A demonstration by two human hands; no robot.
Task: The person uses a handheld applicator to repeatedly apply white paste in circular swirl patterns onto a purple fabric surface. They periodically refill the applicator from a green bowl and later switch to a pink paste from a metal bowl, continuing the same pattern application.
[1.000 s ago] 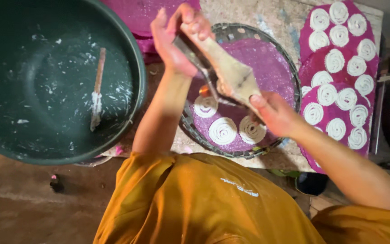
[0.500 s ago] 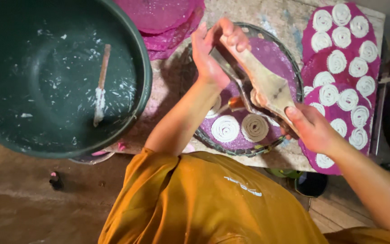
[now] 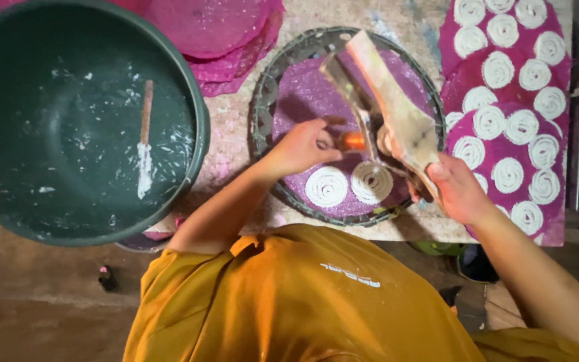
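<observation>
Since half a second ago our left hand [image 3: 303, 146] has dropped from the top of the wooden press [image 3: 397, 117] to its small orange crank [image 3: 352, 141], and the press has tilted nearer the counter's right edge.

- Left hand: fingers closed on the orange crank, over the round mesh tray [image 3: 269, 94].
- Right hand [image 3: 460, 191]: clenched round the lower end of the press, holding it slanted above the tray.
- Tray, middle of the counter: purple sheet [image 3: 303, 90] bearing two white dough spirals [image 3: 326, 186] at its near rim; most of the sheet is bare, so we judge this tray barely begun.
- Right edge of the counter: magenta sheets [image 3: 507, 110] fully covered with finished spirals.
- Far edge: stack of unused magenta sheets [image 3: 202, 30].
- Left edge: large dark green basin [image 3: 199, 141], nearly scraped out, with a smeared stick [image 3: 144, 137] inside.
</observation>
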